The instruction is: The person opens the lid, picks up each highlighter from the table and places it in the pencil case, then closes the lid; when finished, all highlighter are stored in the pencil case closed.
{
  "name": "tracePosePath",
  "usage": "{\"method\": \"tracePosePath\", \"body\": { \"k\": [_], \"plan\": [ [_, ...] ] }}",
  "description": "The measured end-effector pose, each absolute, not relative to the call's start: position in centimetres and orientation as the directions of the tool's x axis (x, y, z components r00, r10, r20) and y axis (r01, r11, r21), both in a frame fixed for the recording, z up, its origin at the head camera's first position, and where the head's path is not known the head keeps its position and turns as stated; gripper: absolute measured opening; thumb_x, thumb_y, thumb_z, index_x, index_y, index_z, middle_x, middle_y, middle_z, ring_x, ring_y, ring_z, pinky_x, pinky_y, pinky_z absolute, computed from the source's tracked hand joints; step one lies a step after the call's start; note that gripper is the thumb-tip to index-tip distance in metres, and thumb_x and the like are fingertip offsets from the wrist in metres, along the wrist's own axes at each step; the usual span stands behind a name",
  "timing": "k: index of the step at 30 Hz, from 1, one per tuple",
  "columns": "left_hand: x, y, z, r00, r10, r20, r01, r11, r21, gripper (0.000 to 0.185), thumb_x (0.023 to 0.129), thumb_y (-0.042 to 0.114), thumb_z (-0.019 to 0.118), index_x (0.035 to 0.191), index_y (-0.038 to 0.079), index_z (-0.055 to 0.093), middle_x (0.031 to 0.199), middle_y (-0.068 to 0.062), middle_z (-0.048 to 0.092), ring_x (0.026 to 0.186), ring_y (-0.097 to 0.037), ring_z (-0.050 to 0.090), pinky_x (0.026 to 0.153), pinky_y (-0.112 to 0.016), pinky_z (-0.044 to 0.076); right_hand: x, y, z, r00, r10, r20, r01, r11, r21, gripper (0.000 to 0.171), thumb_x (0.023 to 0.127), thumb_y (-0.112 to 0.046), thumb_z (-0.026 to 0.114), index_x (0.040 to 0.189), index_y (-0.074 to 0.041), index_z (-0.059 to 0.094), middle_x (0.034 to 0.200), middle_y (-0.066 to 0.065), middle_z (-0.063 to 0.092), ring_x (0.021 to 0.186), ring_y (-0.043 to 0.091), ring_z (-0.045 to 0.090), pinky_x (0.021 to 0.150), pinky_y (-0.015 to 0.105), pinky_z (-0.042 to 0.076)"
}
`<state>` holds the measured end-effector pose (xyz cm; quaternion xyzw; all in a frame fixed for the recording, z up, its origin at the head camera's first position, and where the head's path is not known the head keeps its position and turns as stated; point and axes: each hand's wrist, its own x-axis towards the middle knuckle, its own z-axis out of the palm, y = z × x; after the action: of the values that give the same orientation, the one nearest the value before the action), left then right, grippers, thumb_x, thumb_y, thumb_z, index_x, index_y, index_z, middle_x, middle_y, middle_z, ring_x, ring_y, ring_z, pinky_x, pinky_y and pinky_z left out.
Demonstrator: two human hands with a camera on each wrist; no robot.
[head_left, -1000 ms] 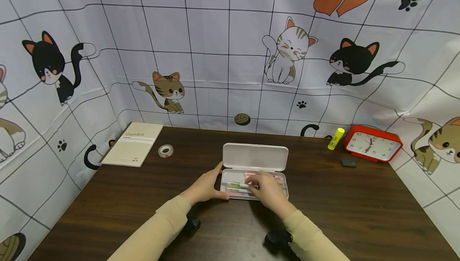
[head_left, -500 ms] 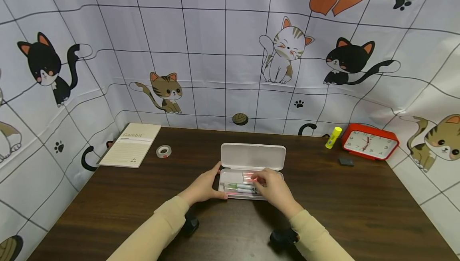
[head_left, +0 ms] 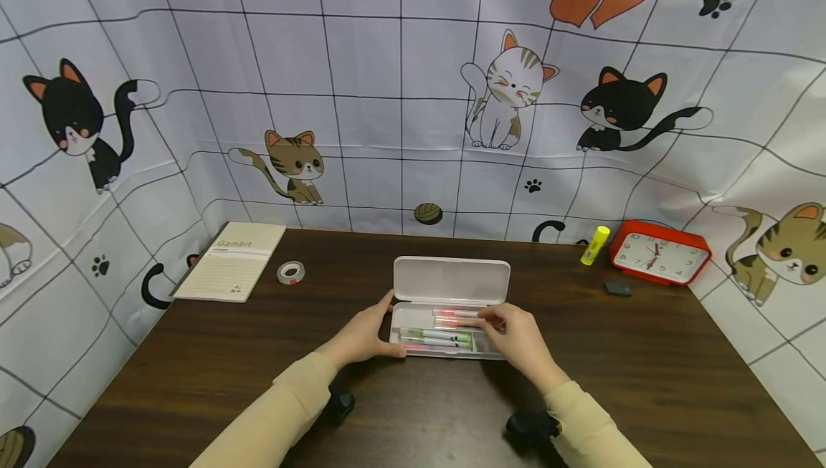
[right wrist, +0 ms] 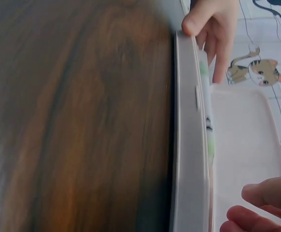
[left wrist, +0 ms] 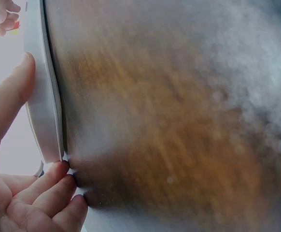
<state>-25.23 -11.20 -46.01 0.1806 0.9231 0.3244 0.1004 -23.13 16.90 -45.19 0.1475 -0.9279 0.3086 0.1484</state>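
Note:
A white pencil case (head_left: pixel 452 281) lies on the table with its lid raised at the back. Inside, a green-and-white marker (head_left: pixel 445 337) lies along the front, and red-pink pens (head_left: pixel 452 319) lie behind it. My left hand (head_left: pixel 358 332) holds the case's left end, thumb on the front wall (left wrist: pixel 46 116) and fingers around the corner. Over the right end of the tray is my right hand (head_left: pixel 521 337), its fingers bent beside the red pens. In the right wrist view a gap shows between its thumb (right wrist: pixel 266 192) and fingers; nothing is seen between them.
A Gambit notepad (head_left: pixel 229 261) and a roll of tape (head_left: pixel 291 272) lie at the back left. At the back right are a yellow glue stick (head_left: pixel 595 246), a red clock (head_left: pixel 661 253) and a small dark block (head_left: pixel 617 289). A cat-print cloth (head_left: pixel 361 95) hangs behind the table.
My right hand has moved right, from over the green marker to the right end of the case. The marker and red pens now show more fully. My left hand keeps its hold.

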Motion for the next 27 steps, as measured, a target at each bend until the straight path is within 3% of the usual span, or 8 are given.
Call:
{"method": "tracePosePath", "body": {
  "k": [4, 9, 14, 27],
  "plan": [
    [-25.2, -11.2, -45.9, -0.916, 0.395, -0.069, 0.265, 0.725, 0.636, 0.113, 0.07, 0.038, 0.084, 0.151, -0.001, 0.014, 0.14, -0.019, 0.047, 0.13, -0.037, 0.042, 0.105, -0.051, 0.034, -23.2, 17.9, -45.3, -0.911, -0.153, 0.382, -0.349, 0.78, -0.519, 0.013, 0.079, -0.003, 0.074, 0.092, -0.007, 0.074, 0.086, 0.004, 0.067, 0.073, 0.018, 0.059, 0.065, 0.034, 0.05],
    [-25.2, -11.2, -45.9, -0.916, 0.398, -0.059, 0.273, 0.722, 0.636, 0.113, 0.07, 0.037, 0.084, 0.151, -0.002, 0.015, 0.138, -0.019, 0.049, 0.128, -0.036, 0.044, 0.105, -0.051, 0.035, -23.2, 18.9, -45.6, -0.898, -0.122, 0.423, -0.347, 0.787, -0.511, 0.016, 0.079, -0.001, 0.073, 0.095, -0.004, 0.073, 0.095, 0.01, 0.069, 0.086, 0.027, 0.064, 0.074, 0.043, 0.052],
    [-25.2, -11.1, -45.8, -0.915, 0.4, -0.057, 0.278, 0.724, 0.631, 0.113, 0.07, 0.037, 0.084, 0.15, -0.002, 0.016, 0.138, -0.019, 0.049, 0.128, -0.036, 0.044, 0.105, -0.05, 0.035, -23.4, 19.8, -46.1, -0.898, -0.058, 0.437, -0.315, 0.778, -0.543, 0.019, 0.08, 0.002, 0.071, 0.098, -0.003, 0.072, 0.094, 0.012, 0.068, 0.082, 0.025, 0.064, 0.071, 0.042, 0.052],
    [-25.3, -11.0, -45.6, -0.915, 0.397, -0.071, 0.272, 0.739, 0.616, 0.115, 0.069, 0.037, 0.085, 0.151, -0.002, 0.014, 0.138, -0.018, 0.049, 0.127, -0.035, 0.046, 0.104, -0.049, 0.036, -24.4, 20.7, -46.6, -0.957, -0.004, 0.29, -0.212, 0.692, -0.691, 0.031, 0.084, 0.001, 0.065, 0.115, 0.007, 0.065, 0.106, 0.022, 0.068, 0.093, 0.032, 0.067, 0.08, 0.039, 0.054]
  ]
}}
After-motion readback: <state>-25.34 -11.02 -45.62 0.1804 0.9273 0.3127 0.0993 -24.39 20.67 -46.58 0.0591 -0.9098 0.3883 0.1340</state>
